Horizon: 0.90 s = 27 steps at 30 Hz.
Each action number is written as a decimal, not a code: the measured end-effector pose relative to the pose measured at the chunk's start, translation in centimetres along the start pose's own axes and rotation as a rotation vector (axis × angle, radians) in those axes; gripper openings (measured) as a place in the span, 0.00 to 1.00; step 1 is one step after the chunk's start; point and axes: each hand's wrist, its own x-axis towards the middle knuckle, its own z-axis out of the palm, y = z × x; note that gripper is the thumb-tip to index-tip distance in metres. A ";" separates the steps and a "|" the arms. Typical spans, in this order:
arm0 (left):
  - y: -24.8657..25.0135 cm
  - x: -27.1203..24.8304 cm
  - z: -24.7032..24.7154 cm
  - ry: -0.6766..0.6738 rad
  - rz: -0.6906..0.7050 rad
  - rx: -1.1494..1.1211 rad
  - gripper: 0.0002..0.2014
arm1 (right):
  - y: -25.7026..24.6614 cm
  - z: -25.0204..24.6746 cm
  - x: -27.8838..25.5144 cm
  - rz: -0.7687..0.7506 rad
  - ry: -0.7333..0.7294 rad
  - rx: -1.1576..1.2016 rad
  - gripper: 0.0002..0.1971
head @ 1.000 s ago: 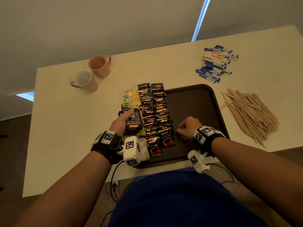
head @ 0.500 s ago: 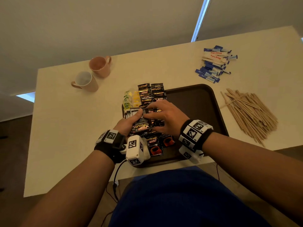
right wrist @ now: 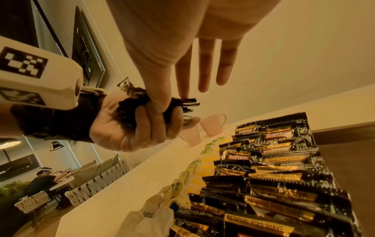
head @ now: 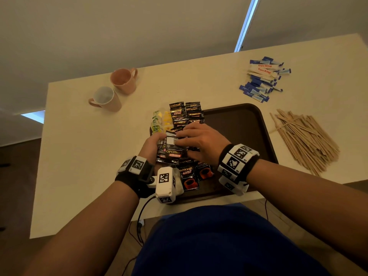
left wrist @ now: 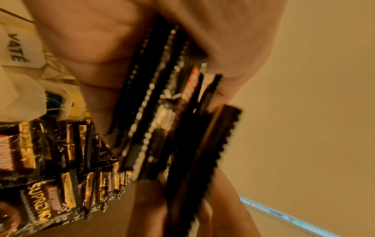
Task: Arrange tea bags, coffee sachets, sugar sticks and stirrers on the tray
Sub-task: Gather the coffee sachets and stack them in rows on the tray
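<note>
Glossy foil coffee sachets (head: 186, 114), wooden stirrers (head: 304, 140) — perhaps matt plastic tray (head: 239, 126)

Black coffee sachets (head: 180, 156) overlapped in rows on brown tray (head: 239, 124)

- Your surface is a cream rectangular table (head: 79, 166).
- A dark brown plastic tray (head: 239, 124) sits at its near edge, centred.
- Two pink ceramic mugs (head: 113, 92) stand near the far left corner.
- Blue-and-white paper sugar sticks (head: 262, 78) are heaped toward the far right.
- Loose wooden stirrers (head: 304, 140) lie just right of the tray.
</note>
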 end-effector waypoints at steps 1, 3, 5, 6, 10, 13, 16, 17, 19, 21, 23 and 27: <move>0.1 0.2 -0.1 0.023 -0.005 0.008 0.15 | 0.0 0.1 0.1 -0.004 -0.004 -0.002 0.22; 0.3 0.5 -0.1 0.043 -0.008 0.038 0.18 | 0.2 0.2 0.1 -0.017 -0.009 -0.012 0.21; 0.4 0.6 -0.1 0.038 -0.008 0.063 0.18 | 0.5 0.3 0.2 -0.030 0.000 -0.028 0.19; 0.4 0.7 -0.1 0.036 -0.012 0.075 0.17 | 0.6 0.4 0.2 -0.037 0.009 -0.039 0.19; 0.6 0.6 -0.1 0.014 -0.009 0.105 0.19 | 1.2 0.5 0.0 -0.057 0.027 -0.067 0.19; 0.6 0.6 -0.4 0.025 0.010 0.146 0.33 | 1.4 0.6 -0.2 -0.061 0.021 -0.056 0.16; 0.4 0.7 -0.6 0.070 0.049 0.226 0.32 | 1.9 0.6 -0.5 0.040 0.080 0.044 0.13; 0.3 0.9 -0.7 0.090 0.056 0.231 0.28 | 2.1 0.6 -0.7 0.102 0.108 0.083 0.12; 0.0 1.3 -1.0 0.094 0.042 0.213 0.20 | 2.4 0.6 -1.2 0.224 0.149 0.146 0.09; -0.1 1.6 -1.3 0.098 0.024 0.208 0.17 | 2.8 0.5 -1.7 0.348 0.172 0.213 0.05; -0.1 1.7 -1.5 0.125 0.021 0.224 0.15 | 3.2 0.1 -2.3 0.495 0.123 0.277 0.02; -0.3 1.6 -2.1 0.154 0.037 0.228 0.19 | 4.9 0.0 -4.5 0.723 -0.140 0.421 0.05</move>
